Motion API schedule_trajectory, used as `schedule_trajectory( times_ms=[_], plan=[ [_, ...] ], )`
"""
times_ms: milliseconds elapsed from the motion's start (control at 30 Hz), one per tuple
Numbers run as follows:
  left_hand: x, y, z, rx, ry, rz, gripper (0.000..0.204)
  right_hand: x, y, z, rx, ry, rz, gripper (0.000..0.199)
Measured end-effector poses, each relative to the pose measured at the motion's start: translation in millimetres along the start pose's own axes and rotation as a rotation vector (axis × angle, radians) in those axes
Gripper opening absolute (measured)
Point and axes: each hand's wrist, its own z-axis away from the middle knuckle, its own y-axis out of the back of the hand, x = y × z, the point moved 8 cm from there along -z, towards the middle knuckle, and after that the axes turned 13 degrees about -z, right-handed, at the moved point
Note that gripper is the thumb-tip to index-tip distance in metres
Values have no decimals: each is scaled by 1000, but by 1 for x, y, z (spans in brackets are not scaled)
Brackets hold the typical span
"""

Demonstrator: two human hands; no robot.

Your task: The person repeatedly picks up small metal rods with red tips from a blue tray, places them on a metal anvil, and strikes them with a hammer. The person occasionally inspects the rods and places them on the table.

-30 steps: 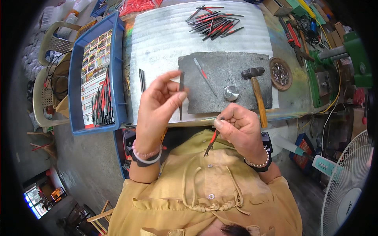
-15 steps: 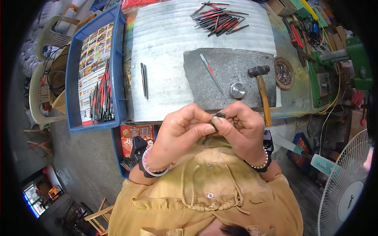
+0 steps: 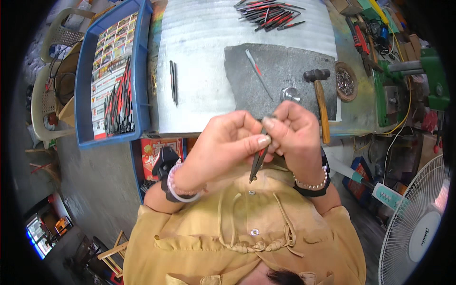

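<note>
My left hand [image 3: 230, 137] and my right hand [image 3: 299, 133] meet in front of my chest, at the near edge of the table. Both are closed on a slim black-and-red pointed metal piece [image 3: 257, 164], which slants down toward my shirt. Its upper end is partly covered by my fingers. Beyond my hands lies a dark stone slab [image 3: 301, 61]. On it rest a single slim grey strip with a red section [image 3: 258, 71], a round steel block [image 3: 290, 94] and a wooden-handled hammer [image 3: 323, 107].
A round bowl [image 3: 338, 89] of small metal pins stands right of the hammer. Several black-and-red pieces [image 3: 275, 16] are heaped at the far side; a few dark ones [image 3: 173, 84] lie left. A blue tray [image 3: 142, 66] holds more. A white fan [image 3: 413, 232] stands at right.
The slim piece now shows below my fingers, pointing down toward my shirt. My hands have risen slightly in the view, and the table things have shifted upward with the head's movement.
</note>
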Motion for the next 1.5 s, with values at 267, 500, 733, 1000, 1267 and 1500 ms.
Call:
schedule_trajectory(
  times_ms=[267, 500, 733, 1000, 1267, 1500],
  plan=[
    [-10, -1, -12, -85, 147, 258, 21, 16, 8, -21, -32, -101, -263, 19],
    [-14, -4, -14, -117, 169, 334, 19, 17, 11, -14, 3, -99, -294, 19],
    [-11, -7, -8, -186, 149, 338, 21, 14, 5, -7, -25, -32, -307, 21],
    [-8, 3, -4, -131, 93, 217, 18, 13, -1, -7, 9, -21, -231, 20],
    [20, 109, -9, 820, -260, -975, 13, -2, -2, 6, -13, 28, -35, 17],
    [35, 151, -8, 1254, -135, -1613, 15, 2, 8, 17, -53, -28, -65, 13]
  ],
)
